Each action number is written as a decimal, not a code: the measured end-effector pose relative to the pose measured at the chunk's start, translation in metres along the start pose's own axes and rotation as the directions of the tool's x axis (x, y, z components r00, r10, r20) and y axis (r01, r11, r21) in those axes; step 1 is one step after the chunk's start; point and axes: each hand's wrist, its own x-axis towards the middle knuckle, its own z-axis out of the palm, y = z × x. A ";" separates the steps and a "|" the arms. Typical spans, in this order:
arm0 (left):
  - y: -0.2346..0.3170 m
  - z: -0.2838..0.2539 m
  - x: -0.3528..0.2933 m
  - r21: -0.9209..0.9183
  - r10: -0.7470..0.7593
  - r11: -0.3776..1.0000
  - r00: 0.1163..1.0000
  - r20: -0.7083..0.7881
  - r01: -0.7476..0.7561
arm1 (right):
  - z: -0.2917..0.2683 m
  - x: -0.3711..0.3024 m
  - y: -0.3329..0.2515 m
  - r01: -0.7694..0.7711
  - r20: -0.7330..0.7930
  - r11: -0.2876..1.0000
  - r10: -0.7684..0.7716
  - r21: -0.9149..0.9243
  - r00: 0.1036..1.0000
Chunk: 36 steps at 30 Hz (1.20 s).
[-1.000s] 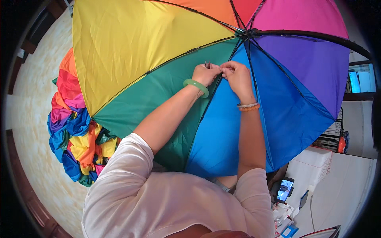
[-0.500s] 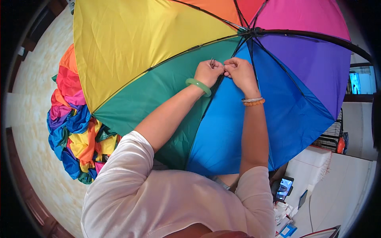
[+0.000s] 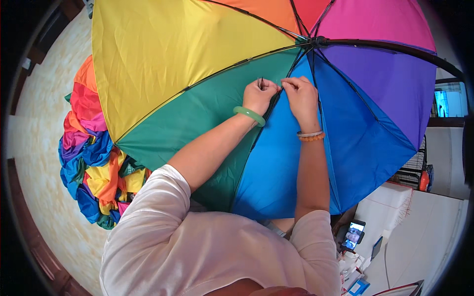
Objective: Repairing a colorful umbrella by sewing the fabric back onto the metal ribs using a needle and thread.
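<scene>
An opened rainbow umbrella [image 3: 143,44] faces me with its inside, black ribs meeting at a dark hub [image 3: 318,42] near the top. At the rib between the green and blue panels, my left hand [image 3: 257,98] is closed, with a small, thin, dark metal tool [image 3: 260,84] jutting from its fingers; its exact kind is unclear. Beside it, over the blue panel, my right hand [image 3: 302,98] pinches thumb and forefinger together at the same rib. Whatever is in that pinch is too small to make out. A narrow gap separates the hands.
A heap of crumpled multicoloured fabric [image 3: 96,163] lies on the pale floor at left. The curved black umbrella shaft [image 3: 410,48] runs off to the right. At lower right, a phone [image 3: 353,234] stands in a holder by a white surface [image 3: 419,237] with small items.
My hands have drawn slightly apart and a little lower along the rib. The thin tool in my left hand shows more clearly. The umbrella has barely moved.
</scene>
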 end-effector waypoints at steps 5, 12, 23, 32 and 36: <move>0.001 -0.003 0.000 0.054 -0.006 0.999 1.000 0.001 0.006 | 0.005 0.015 -0.001 -0.031 0.141 0.988 0.053 -0.150 0.989; -0.005 -0.005 0.000 0.120 0.088 0.989 0.996 -0.020 -0.085 | 0.012 0.021 0.008 -0.108 0.130 0.991 0.118 -0.079 0.984; -0.009 -0.002 0.002 0.077 0.138 0.988 0.990 -0.017 -0.137 | 0.013 0.019 0.006 0.012 0.021 0.986 -0.009 -0.169 1.000; 0.012 -0.006 -0.011 0.664 0.207 0.709 0.970 0.124 -0.237 | 0.009 0.011 0.008 0.011 -0.096 0.996 -0.019 -0.084 0.995; 0.006 -0.008 -0.006 0.673 0.311 0.646 0.929 0.199 -0.360 | 0.014 0.008 0.010 0.063 -0.115 0.998 -0.065 -0.014 0.991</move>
